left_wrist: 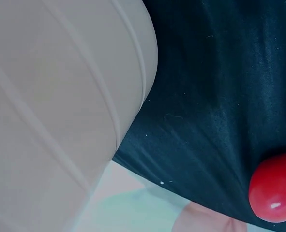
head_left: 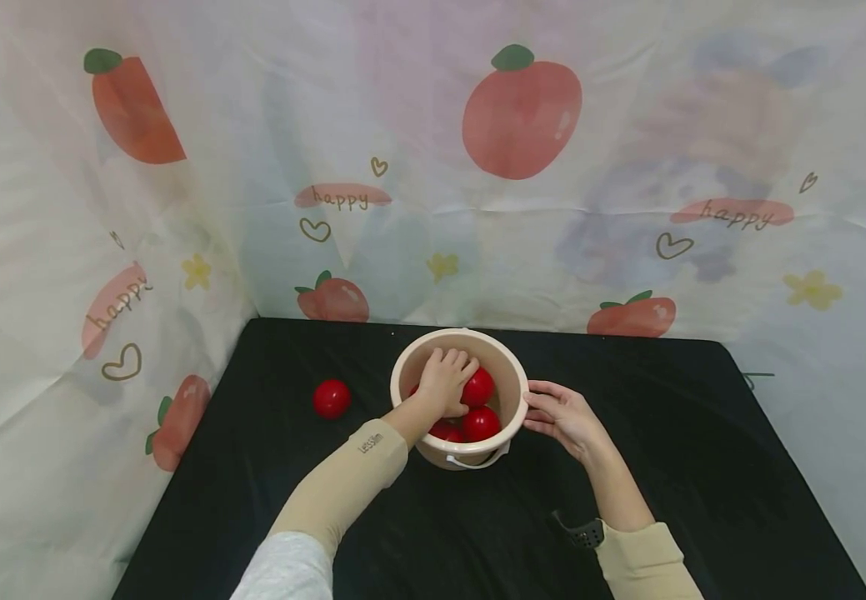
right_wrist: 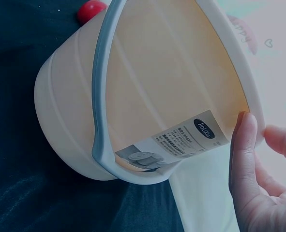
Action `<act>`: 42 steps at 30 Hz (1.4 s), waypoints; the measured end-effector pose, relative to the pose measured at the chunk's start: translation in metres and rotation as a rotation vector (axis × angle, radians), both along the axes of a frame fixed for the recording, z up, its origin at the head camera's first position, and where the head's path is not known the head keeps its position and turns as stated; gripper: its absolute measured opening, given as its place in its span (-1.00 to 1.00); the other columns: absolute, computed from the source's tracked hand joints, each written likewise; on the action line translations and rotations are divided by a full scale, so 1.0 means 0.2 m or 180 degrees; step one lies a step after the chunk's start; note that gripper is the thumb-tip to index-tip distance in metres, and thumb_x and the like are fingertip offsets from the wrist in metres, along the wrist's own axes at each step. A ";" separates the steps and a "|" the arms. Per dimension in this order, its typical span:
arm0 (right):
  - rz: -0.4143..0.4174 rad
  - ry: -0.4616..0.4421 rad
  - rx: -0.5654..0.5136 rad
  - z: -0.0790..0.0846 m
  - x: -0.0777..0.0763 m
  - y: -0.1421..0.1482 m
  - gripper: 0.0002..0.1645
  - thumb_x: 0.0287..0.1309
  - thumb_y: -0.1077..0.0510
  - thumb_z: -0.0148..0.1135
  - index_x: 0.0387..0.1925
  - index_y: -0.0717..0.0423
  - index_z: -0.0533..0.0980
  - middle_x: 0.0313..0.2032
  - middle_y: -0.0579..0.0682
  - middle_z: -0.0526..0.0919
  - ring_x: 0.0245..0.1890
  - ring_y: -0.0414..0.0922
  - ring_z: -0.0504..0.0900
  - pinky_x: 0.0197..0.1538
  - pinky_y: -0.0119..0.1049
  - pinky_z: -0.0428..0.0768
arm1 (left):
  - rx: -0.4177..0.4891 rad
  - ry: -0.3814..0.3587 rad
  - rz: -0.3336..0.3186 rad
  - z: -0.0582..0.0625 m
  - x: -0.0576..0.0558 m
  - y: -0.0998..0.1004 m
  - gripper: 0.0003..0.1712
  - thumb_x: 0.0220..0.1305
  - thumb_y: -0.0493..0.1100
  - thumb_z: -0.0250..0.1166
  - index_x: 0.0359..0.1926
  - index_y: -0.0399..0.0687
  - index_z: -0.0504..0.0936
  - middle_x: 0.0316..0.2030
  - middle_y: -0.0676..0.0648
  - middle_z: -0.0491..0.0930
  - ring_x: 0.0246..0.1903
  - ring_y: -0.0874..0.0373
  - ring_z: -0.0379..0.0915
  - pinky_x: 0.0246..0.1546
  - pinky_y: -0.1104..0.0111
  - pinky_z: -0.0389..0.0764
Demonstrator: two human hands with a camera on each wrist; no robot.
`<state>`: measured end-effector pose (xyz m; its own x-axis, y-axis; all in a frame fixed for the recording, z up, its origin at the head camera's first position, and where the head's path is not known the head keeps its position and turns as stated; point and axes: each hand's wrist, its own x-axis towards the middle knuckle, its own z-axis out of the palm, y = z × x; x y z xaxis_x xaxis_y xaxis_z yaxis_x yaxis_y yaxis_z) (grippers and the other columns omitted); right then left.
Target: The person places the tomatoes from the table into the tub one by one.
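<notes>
A cream bucket [head_left: 405, 367] with a lowered handle stands on the black-covered table, several red balls inside it. My left hand [head_left: 443, 385] reaches in over the near left rim, its fingers and thumb around a red ball [head_left: 479, 387]. Another red ball [head_left: 481, 423] lies just below that hand. At the right side of the rim, my right hand [head_left: 571, 421] pinches the edge between thumb and fingers, as the right wrist view shows at the bucket's rim [right_wrist: 230, 46]. The left wrist view shows the bucket's outer wall [left_wrist: 60, 96], with the left hand out of sight.
One loose red ball [head_left: 332, 399] lies on the black tablecloth [head_left: 275, 450] left of the bucket. A printed label [right_wrist: 176, 140] is on the bucket's side, beneath its grey-looking handle [right_wrist: 100, 96]. Behind the table hangs a fruit-patterned curtain [head_left: 417, 100].
</notes>
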<state>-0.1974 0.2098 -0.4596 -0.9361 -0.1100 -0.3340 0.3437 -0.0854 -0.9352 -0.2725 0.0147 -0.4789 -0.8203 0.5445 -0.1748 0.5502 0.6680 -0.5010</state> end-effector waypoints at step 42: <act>-0.0007 -0.0030 -0.0010 -0.02 -0.01 0.01 -0.40 0.18 0.19 0.16 0.17 0.38 0.22 -0.23 0.03 0.56 -0.40 -0.19 0.64 -0.24 -0.30 0.62 | 0.2742 0.0641 0.1437 -0.11 0.06 -0.96 -0.21 0.11 0.25 0.15 0.25 -0.06 0.21 0.16 -0.22 0.17 0.08 -0.17 0.09 0.12 -0.06 0.05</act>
<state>-0.1986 0.2117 -0.4627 -0.9332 -0.1090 -0.3425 0.3523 -0.0890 -0.9316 -0.2597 -0.1765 -0.5009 -0.9530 0.0494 0.2991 0.1125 0.9738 0.1977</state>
